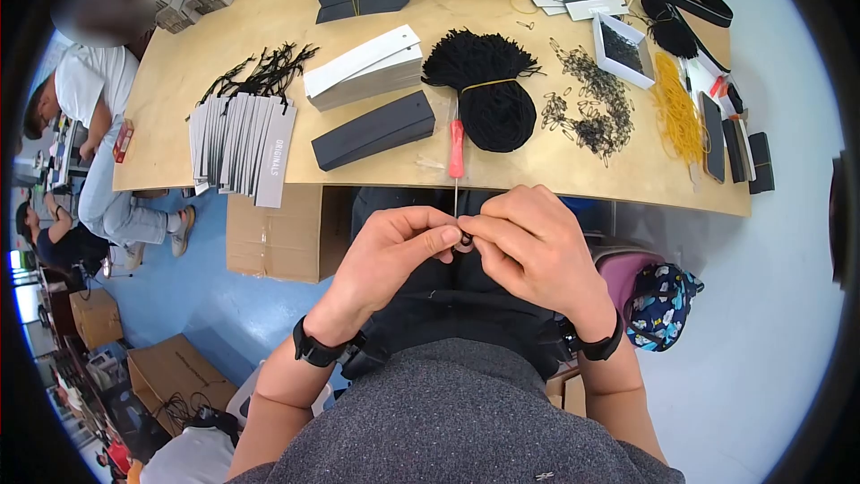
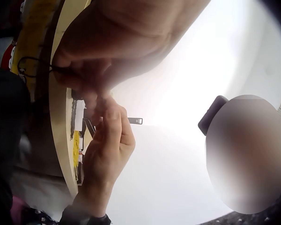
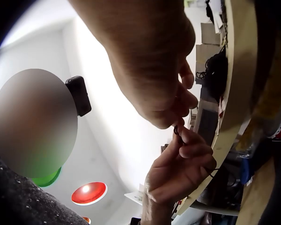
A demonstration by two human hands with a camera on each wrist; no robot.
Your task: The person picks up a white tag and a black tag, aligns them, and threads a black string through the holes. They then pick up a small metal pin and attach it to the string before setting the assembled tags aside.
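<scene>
Just in front of the table edge, my two hands meet at the fingertips over a thin black cord (image 3: pixel 176 130). My left hand (image 1: pixel 399 246) pinches it between thumb and forefinger; a loop of the cord (image 2: pixel 33 67) hangs out behind that hand in the left wrist view. The right hand (image 1: pixel 537 246) pinches the same small spot from the other side, its other fingers curled. A red-handled tool (image 1: pixel 457 151) lies at the table edge, its thin metal shaft pointing at my fingers. The fingertips partly hide the pinched part.
On the table (image 1: pixel 376 43) are a tied bundle of black cords (image 1: pixel 497 116), grey tags with black strings (image 1: pixel 242 143), stacks of white cards (image 1: pixel 363 67) and dark cards (image 1: pixel 372 132), scattered small black clips (image 1: pixel 591 112), yellow cords (image 1: pixel 678 112) and a phone (image 1: pixel 713 136). A cardboard box (image 1: pixel 273 233) stands below.
</scene>
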